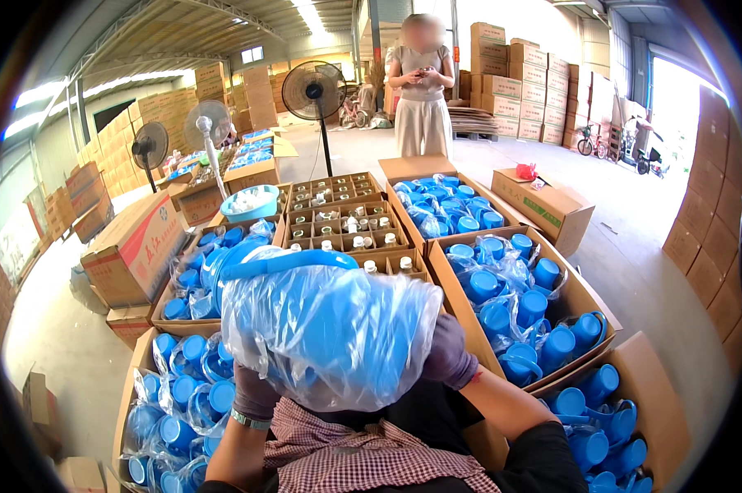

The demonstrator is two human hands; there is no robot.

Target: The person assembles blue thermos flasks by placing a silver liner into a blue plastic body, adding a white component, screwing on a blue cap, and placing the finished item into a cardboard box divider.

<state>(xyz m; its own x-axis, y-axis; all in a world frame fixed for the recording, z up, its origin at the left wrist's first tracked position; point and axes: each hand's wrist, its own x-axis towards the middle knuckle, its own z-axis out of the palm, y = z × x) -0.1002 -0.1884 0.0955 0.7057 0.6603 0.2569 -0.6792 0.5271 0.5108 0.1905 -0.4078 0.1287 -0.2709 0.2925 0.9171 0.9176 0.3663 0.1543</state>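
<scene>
A large blue thermos jug (pixel 321 320) with a curved handle lies sideways in front of my chest, wrapped in a clear plastic bag (pixel 387 345). My left hand (pixel 257 393), in a dark glove, holds it from below at the left; most of its fingers are hidden behind the jug. At the bag's right end my right hand (pixel 451 352), also gloved, grips the edge, with its fingertips partly out of sight. The handle runs along the jug's upper side, and its narrower end points left.
Open cartons of bagged blue jugs stand on the left (pixel 182 394) and right (pixel 519 304). Ahead, divided cartons (pixel 346 222) hold white-capped pieces. A light blue basin (pixel 250 203), standing fans (pixel 315 92) and a closed carton (pixel 543 205) are beyond. Another person (pixel 423 82) stands at the back.
</scene>
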